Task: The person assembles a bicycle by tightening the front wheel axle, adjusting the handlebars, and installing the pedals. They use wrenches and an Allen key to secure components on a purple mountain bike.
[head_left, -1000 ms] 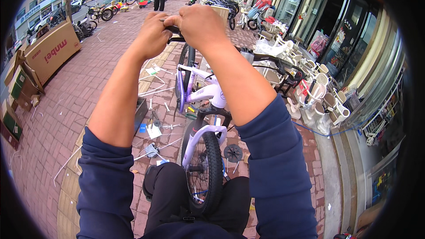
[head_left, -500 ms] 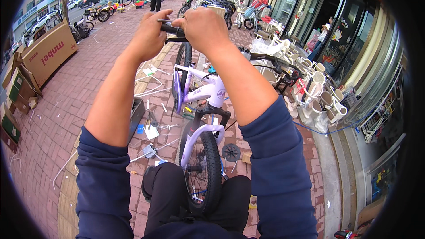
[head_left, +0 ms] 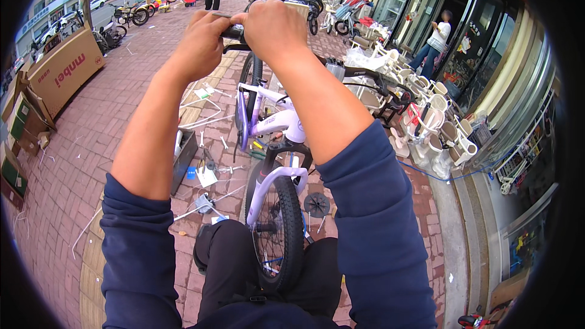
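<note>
Both of my arms reach forward to the far end of a bicycle's black handlebar grip (head_left: 231, 33). My left hand (head_left: 198, 45) is closed by the grip's end, its fingertips pinching a thin metal rod (head_left: 222, 15). My right hand (head_left: 272, 31) is curled over the handlebar beside it, thumb toward the left hand; its fingertips are mostly hidden. A black brake lever (head_left: 234, 47) shows just below the grip. The bicycle's white and purple frame (head_left: 279, 123) stands beneath my arms. Its front wheel (head_left: 277, 231), under a lilac fork (head_left: 262, 192), is between my knees.
Loose tools and papers (head_left: 207, 175) lie on the brick paving beside a grey toolbox (head_left: 184, 161). A black disc (head_left: 317, 205) is right of the wheel. White child seats (head_left: 432, 119) are piled at right, near a person (head_left: 437, 39). Cardboard boxes (head_left: 67, 79) stand at left.
Both hands have shifted slightly up and left with the handlebar, and the rod shows less between them. The person by the shop doorway has come further into view.
</note>
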`<state>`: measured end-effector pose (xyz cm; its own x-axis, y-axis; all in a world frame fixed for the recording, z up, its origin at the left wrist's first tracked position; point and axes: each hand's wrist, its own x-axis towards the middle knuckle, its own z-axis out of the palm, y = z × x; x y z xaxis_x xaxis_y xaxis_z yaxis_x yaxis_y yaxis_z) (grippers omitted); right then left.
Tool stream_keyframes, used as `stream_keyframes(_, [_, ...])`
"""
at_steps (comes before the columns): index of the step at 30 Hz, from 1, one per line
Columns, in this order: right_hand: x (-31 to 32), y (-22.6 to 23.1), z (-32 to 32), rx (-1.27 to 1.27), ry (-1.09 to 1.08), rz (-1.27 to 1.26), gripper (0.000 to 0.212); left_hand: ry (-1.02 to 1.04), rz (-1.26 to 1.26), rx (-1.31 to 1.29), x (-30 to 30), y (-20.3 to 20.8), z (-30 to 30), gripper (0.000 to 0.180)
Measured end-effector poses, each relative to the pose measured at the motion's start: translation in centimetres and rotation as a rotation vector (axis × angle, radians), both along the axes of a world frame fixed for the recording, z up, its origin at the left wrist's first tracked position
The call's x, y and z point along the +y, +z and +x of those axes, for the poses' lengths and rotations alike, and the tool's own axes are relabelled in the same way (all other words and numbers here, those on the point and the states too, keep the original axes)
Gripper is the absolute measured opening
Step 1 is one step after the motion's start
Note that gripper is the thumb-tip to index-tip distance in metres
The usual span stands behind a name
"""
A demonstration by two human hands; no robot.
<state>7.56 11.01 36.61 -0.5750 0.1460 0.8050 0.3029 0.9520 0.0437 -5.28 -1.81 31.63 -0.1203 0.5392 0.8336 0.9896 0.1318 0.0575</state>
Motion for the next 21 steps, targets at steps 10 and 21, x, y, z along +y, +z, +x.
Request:
stream_keyframes(10, [0.0, 1.0, 0.2, -0.125, 0.017, 0.030, 0.027, 0.051, 0.003, -0.005, -0.2, 0.4, 0.4, 0.048])
stream_keyframes(21, [-0.2, 0.4, 1.9, -0.039, 0.150, 0.346, 0.014, 0.053, 0.038, 0.044, 0.3, -0.3, -0.5, 0.050])
